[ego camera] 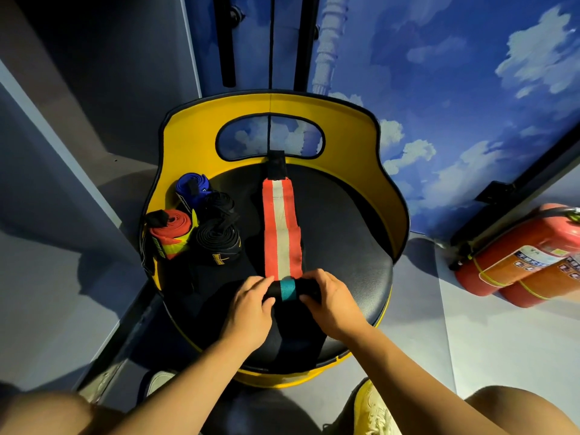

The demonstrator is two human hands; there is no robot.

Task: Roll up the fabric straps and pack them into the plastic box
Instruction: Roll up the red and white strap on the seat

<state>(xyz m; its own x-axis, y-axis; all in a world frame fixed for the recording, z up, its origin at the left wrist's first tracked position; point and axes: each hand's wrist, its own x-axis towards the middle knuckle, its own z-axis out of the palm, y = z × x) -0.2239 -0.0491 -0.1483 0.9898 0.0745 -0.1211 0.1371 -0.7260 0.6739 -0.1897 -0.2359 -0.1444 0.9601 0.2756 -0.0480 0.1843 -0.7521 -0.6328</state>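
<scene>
While on seat, both hands' fingers around strap roll

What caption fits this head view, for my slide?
Both hands start rolling a red-and-white strap on a chair seat.

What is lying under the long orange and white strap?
The orange and white strap lies flat on the black seat cushion. Its near end is rolled up between both hands, which cover what lies beneath there.
</scene>
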